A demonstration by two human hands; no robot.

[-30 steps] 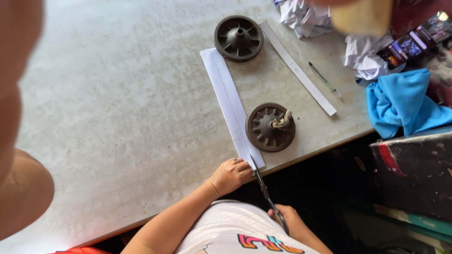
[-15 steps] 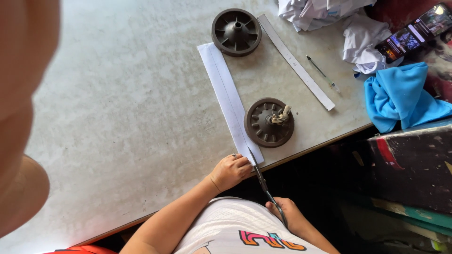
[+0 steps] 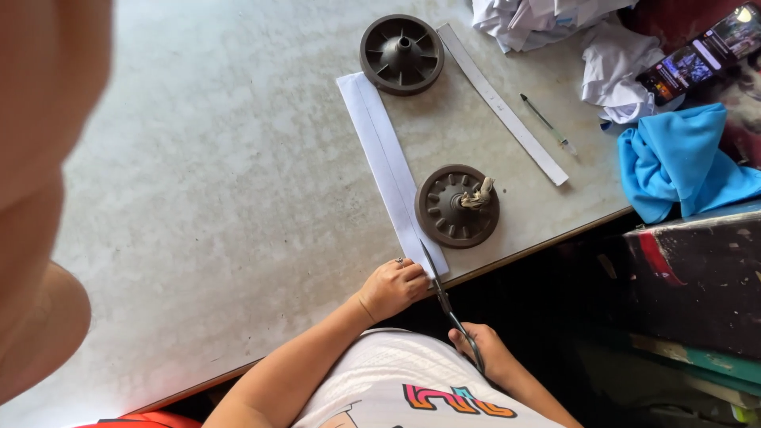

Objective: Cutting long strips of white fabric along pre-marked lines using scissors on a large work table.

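A long white strip lies on the grey table, running from a far wheel toward the near edge. My left hand presses down the strip's near end at the table edge. My right hand is below the table edge and grips the handles of dark scissors. The scissor blades point up into the strip's near end, right beside my left fingers. Two dark plastic wheels rest beside the strip, one near my hands with a wrapped stub on its hub, one at the far end.
A narrower white strip and a pen lie to the right. Crumpled white cloth, a blue cloth and a phone sit at the right edge. A blurred skin-coloured shape fills the left side.
The hands and scissors stay at the strip's near end, almost as before. The view has shifted slightly.
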